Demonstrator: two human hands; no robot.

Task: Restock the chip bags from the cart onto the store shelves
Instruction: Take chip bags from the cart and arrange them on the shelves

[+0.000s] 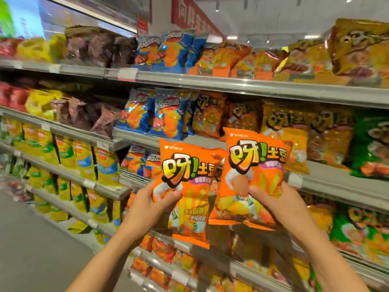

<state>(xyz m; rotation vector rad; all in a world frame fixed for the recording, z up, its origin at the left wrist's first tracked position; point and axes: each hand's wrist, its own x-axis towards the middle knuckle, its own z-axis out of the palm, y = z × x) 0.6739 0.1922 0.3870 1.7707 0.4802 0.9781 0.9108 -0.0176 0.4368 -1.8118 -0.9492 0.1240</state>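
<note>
Two bare forearms rise into view, one from about seven o'clock and one from about five o'clock. No sleeve covers either of them up to the frame's edge. The left hand and the right hand are bare, without gloves, and the fingernails that show are short.

I'm in a shop's snack aisle: long metal shelves crammed with chip bags, price tags clipped along the shelf edges.
</note>
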